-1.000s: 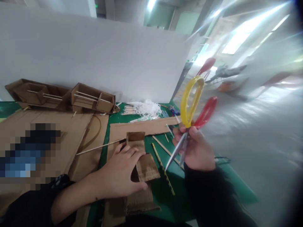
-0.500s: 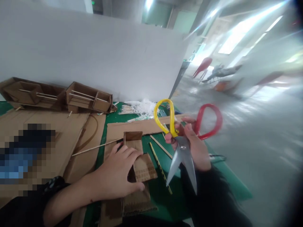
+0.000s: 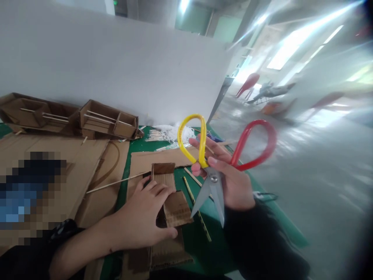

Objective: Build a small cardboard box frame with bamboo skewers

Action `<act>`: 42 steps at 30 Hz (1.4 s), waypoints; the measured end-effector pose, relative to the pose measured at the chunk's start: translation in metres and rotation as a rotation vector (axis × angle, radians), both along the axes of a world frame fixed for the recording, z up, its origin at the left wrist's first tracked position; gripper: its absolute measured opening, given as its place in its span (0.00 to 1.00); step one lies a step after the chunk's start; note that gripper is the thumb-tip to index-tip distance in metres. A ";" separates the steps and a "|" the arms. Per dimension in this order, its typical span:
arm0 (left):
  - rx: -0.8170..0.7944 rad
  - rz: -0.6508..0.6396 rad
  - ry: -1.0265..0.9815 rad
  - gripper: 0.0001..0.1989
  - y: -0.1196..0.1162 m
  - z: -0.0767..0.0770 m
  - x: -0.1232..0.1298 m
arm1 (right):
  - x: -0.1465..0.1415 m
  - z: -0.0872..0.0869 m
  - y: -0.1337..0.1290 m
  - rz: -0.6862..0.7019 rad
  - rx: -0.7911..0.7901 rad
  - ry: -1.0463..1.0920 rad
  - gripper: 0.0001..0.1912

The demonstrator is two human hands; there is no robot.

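A folded cardboard piece [image 3: 177, 208] lies in front of me on the green table, with open flaps. My left hand [image 3: 140, 217] rests over its left side, fingers curled on the cardboard and thumb spread below. To the right, my right hand [image 3: 230, 175] holds scissors [image 3: 214, 179] above the table. One handle loop is yellow and the other red; the blades are parted and point down toward me. A yellow marked strip [image 3: 197, 210] lies between the cardboard and the right arm, partly behind the blades.
Cardboard boat-like shapes [image 3: 109, 120] with sticks stand at the back left. White string [image 3: 177, 134] and small sticks lie behind. Flat cardboard [image 3: 52, 144] and a blurred-out dark object [image 3: 29, 190] are at left. A white panel [image 3: 116, 66] rises behind.
The scissors and my right hand have shifted slightly left, and the loops are spread wider apart. My left hand has stayed on the cardboard.
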State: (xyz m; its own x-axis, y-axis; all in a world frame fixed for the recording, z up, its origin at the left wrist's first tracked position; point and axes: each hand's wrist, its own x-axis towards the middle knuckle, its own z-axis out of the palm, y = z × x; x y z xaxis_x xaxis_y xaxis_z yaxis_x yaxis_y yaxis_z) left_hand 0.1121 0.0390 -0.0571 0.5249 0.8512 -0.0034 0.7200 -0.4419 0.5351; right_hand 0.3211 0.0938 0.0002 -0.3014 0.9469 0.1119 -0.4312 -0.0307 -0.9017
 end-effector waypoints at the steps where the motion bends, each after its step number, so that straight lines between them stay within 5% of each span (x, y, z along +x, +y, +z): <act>1: -0.003 0.000 -0.003 0.38 0.000 0.000 0.000 | -0.001 -0.001 0.001 0.017 0.003 0.008 0.22; 12: 0.000 0.008 -0.004 0.37 0.000 0.001 0.003 | -0.006 -0.014 0.003 0.106 -0.124 0.241 0.24; 31: 0.009 0.014 -0.024 0.35 0.000 0.005 0.005 | -0.006 -0.016 0.001 0.140 -0.105 0.243 0.23; 37: 0.254 0.114 -0.286 0.12 -0.001 0.020 0.002 | -0.010 -0.022 -0.001 0.176 -0.091 0.266 0.26; 42: 0.392 0.121 -0.381 0.11 -0.002 0.028 0.007 | -0.018 -0.024 -0.010 0.221 -0.062 0.189 0.27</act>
State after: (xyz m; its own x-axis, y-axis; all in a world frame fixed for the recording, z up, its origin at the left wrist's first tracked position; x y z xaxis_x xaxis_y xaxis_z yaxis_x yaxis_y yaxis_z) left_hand 0.1193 0.0368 -0.0292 0.3260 0.8046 0.4963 0.5658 -0.5866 0.5795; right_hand 0.3028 0.0842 -0.0239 -0.4808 0.8672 0.1297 -0.5680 -0.1954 -0.7995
